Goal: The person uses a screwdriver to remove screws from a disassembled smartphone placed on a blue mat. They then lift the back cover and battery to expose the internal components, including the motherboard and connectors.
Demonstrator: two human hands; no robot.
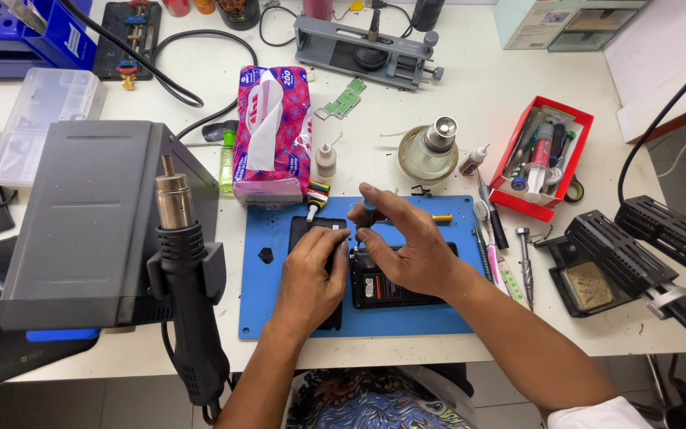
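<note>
On a blue work mat [426, 318] lies an opened black phone [387, 290] with its insides showing, and a second flat black phone part [309, 229] beside it on the left. My left hand [309, 278] rests palm down on that black part, pressing it to the mat. My right hand [406, 242] hovers over the open phone, pinching a small blue-handled tool [369, 208] upright between thumb and forefinger.
A grey hot-air station [81, 222] with its black nozzle handle [188, 294] stands at the left. A pink tissue pack [273, 131], small bottles, a glass alcohol dispenser [430, 147], a red tool tray [545, 155], screwdrivers and a soldering-iron stand [609, 254] ring the mat.
</note>
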